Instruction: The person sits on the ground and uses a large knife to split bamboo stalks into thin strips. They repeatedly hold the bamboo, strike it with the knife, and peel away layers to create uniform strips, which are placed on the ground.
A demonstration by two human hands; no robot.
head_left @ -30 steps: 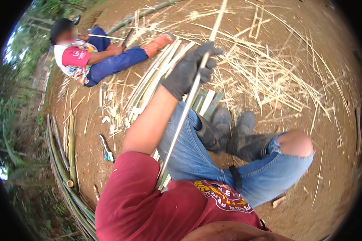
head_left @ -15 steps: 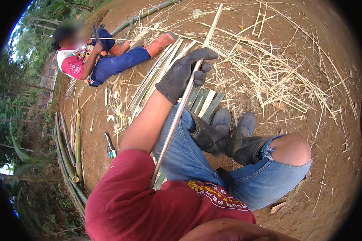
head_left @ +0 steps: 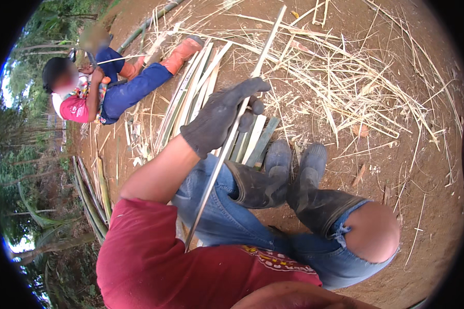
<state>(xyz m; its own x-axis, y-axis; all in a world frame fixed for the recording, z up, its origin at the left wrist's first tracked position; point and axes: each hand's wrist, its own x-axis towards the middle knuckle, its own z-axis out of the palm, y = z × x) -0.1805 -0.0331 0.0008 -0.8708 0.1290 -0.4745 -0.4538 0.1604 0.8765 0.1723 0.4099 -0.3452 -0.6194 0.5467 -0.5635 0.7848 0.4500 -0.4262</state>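
Note:
My left hand [head_left: 216, 118], in a dark glove, is closed around a long, thin bamboo strip [head_left: 211, 180]. The strip slants across my lap, its far end beyond my fingers over the ground and its near end against my maroon shirt [head_left: 154, 247]. Its pale far part looks wider than the part near my body. Under the gloved hand lie several split bamboo slats [head_left: 255, 139], some pale and some green. My right hand does not show.
Pale bamboo shavings [head_left: 345, 87] lie heaped beyond my boots [head_left: 278, 159]. At the far left a co-worker in blue trousers [head_left: 134, 95] sits holding a blade by a strip. Longer split strips [head_left: 185, 98] lie between us; bamboo poles [head_left: 95, 195] rest at the left.
My left hand and its bamboo strip sit slightly lower and further left in view. The surroundings have shifted left too. The grip stays closed.

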